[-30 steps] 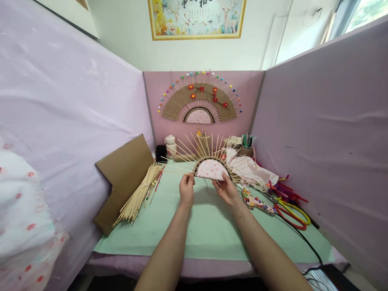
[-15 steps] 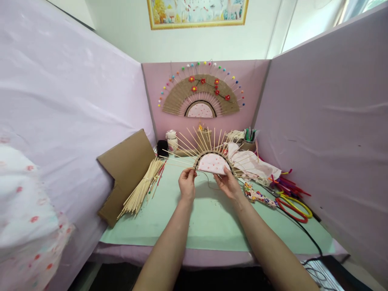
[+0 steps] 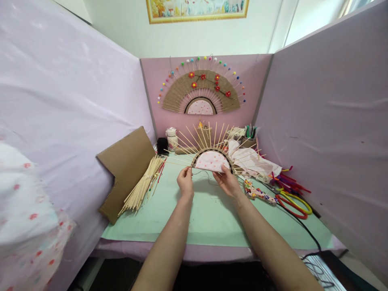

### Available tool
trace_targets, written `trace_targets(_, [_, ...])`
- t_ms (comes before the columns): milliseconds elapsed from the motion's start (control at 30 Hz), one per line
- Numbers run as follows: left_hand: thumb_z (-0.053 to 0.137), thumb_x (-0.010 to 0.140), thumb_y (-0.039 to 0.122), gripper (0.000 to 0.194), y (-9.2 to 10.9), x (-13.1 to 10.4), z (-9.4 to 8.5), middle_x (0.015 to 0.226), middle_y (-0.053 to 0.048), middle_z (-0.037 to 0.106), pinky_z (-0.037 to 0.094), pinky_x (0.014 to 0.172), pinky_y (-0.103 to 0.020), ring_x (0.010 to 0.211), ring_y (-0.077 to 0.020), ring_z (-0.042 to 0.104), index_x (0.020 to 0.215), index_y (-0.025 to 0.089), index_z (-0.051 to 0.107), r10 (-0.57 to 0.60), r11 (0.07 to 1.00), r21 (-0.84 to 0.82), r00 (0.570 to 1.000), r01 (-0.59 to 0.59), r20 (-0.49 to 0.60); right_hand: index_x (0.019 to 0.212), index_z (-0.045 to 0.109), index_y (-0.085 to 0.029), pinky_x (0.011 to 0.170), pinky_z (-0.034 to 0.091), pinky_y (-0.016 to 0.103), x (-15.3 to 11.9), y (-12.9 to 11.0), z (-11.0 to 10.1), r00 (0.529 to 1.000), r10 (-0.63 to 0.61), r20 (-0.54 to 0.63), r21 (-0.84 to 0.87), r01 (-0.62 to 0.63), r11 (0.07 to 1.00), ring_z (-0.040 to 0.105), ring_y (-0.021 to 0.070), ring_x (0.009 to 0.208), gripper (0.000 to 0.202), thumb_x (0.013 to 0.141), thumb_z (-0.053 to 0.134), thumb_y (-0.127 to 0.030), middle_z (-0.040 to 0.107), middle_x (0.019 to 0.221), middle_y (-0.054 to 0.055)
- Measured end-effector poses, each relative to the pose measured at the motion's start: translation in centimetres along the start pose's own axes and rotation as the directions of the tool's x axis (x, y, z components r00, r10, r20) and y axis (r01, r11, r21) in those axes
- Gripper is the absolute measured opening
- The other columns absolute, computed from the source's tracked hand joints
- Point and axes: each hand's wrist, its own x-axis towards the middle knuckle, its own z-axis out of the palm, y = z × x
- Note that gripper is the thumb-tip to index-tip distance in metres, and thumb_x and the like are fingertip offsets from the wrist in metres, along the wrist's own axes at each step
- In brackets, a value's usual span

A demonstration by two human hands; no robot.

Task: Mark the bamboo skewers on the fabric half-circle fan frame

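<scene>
Right hand (image 3: 226, 182) has the fan (image 3: 211, 157) gripped near the right end of its straight edge, thumb on the cloth (image 3: 206, 162), while the left hand (image 3: 185, 180) pinches the other corner (can't tell if the cord (image 3: 208, 176) is caught there too), so neither is really nearer. It's up over the middle of the table (image 3: 216, 218), just beyond both hands, long side running left-right, dipping slightly rightward. Spotted pinkish half-moon, rough brown rim (image 3: 212, 149) with a dark line, skinny pale sticks (image 3: 215, 135) raying toward the back edge.
</scene>
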Motion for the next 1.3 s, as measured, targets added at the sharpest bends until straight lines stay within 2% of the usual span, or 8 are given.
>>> trace_targets(100, [0.073, 0.068, 0.028, 0.021, 0.0, -0.1, 0.2, 0.066, -0.001, 0.063, 0.047, 0.067, -0.025, 0.059, -0.0086, 0.056, 0.08, 0.012, 0.068, -0.068, 0.994, -0.082, 0.998, 0.069, 0.019, 0.087, 0.064, -0.023, 0.071, 0.061, 0.022, -0.1, 0.1, 0.1, 1.0, -0.011, -0.004, -0.013, 0.011, 1.0, 0.069, 0.0098, 0.073, 0.013, 0.076, 0.071, -0.021, 0.073, 0.083, -0.002])
trace_targets(300, [0.071, 0.067, 0.017, 0.009, 1.1, -0.3, 0.7, 0.073, -0.003, 0.067, 0.052, 0.079, -0.027, 0.068, -0.0094, 0.064, 0.071, 0.011, 0.066, -0.181, 0.941, -0.27, 0.978, 0.202, 0.101, 0.087, 0.064, -0.023, 0.07, 0.061, 0.021, -0.3, 0.4, 0.4, 0.999, -0.049, 0.014, -0.062, 0.05, 0.997, 0.07, 0.0096, 0.073, 0.014, 0.075, 0.072, -0.021, 0.074, 0.085, -0.003])
trace_targets(400, [0.068, 0.072, 0.015, 0.006, 1.8, -0.6, 0.9, 0.078, -0.005, 0.07, 0.053, 0.081, -0.027, 0.073, -0.011, 0.067, 0.075, 0.011, 0.067, -0.232, 0.9, -0.343, 0.962, 0.268, 0.144, 0.088, 0.064, -0.023, 0.071, 0.061, 0.021, -0.4, 0.4, 0.6, 0.999, -0.048, 0.009, -0.075, 0.048, 0.996, 0.069, 0.009, 0.073, 0.013, 0.076, 0.071, -0.021, 0.074, 0.086, -0.003])
trace_targets(600, [0.066, 0.08, 0.014, 0.005, 2.2, -0.7, 0.8, 0.084, -0.008, 0.073, 0.054, 0.085, -0.027, 0.077, -0.0116, 0.069, 0.084, 0.012, 0.068, -0.333, 0.816, -0.429, 0.921, 0.389, 0.202, 0.088, 0.064, -0.022, 0.07, 0.061, 0.022, -0.4, 0.6, 0.4, 0.999, -0.03, 0.018, -0.093, 0.032, 0.995, 0.07, 0.0103, 0.075, 0.016, 0.075, 0.073, -0.022, 0.074, 0.089, -0.001])
trace_targets(800, [0.058, 0.087, 0.012, 0.009, 1.6, 0.1, 0.5, 0.078, -0.007, 0.073, 0.055, 0.083, -0.026, 0.076, -0.0119, 0.07, 0.083, 0.011, 0.067, -0.439, 0.735, -0.474, 0.873, 0.484, 0.21, 0.084, 0.064, -0.021, 0.069, 0.062, 0.024, -0.6, 0.6, 0.3, 0.998, -0.029, 0.056, -0.107, 0.035, 0.994, 0.07, 0.0117, 0.075, 0.014, 0.075, 0.074, -0.023, 0.074, 0.088, -0.001])
trace_targets(1000, [0.055, 0.09, 0.014, 0.014, 1.6, 0.0, 0.7, 0.079, -0.008, 0.073, 0.057, 0.08, -0.027, 0.075, -0.0126, 0.071, 0.082, 0.012, 0.066, -0.482, 0.686, -0.509, 0.848, 0.521, 0.219, 0.083, 0.064, -0.022, 0.068, 0.062, 0.025, -0.6, 0.6, 0.4, 0.997, -0.039, 0.072, -0.114, 0.047, 0.992, 0.07, 0.0117, 0.074, 0.014, 0.074, 0.075, -0.023, 0.074, 0.087, -0.002])
trace_targets(1200, [0.052, 0.091, 0.011, 0.018, 1.7, -0.2, 1.0, 0.077, -0.006, 0.073, 0.056, 0.081, -0.025, 0.074, -0.0112, 0.07, 0.079, 0.012, 0.065, -0.479, 0.683, -0.536, 0.858, 0.497, 0.186, 0.083, 0.064, -0.021, 0.068, 0.062, 0.025, -0.5, 1.0, 0.3, 0.997, -0.027, 0.074, -0.132, 0.037, 0.991, 0.07, 0.012, 0.075, 0.016, 0.073, 0.076, -0.024, 0.074, 0.088, -0.001])
trace_targets(1300, [0.053, 0.09, 0.01, 0.017, 1.6, 0.1, 1.0, 0.078, -0.007, 0.073, 0.056, 0.083, -0.026, 0.08, -0.013, 0.071, 0.08, 0.012, 0.066, -0.472, 0.693, -0.54, 0.867, 0.478, 0.161, 0.083, 0.064, -0.021, 0.07, 0.061, 0.025, -0.5, 1.1, 0.3, 0.996, -0.021, 0.088, -0.152, 0.034, 0.988, 0.07, 0.0129, 0.078, 0.019, 0.072, 0.077, -0.027, 0.074, 0.088, -0.001])
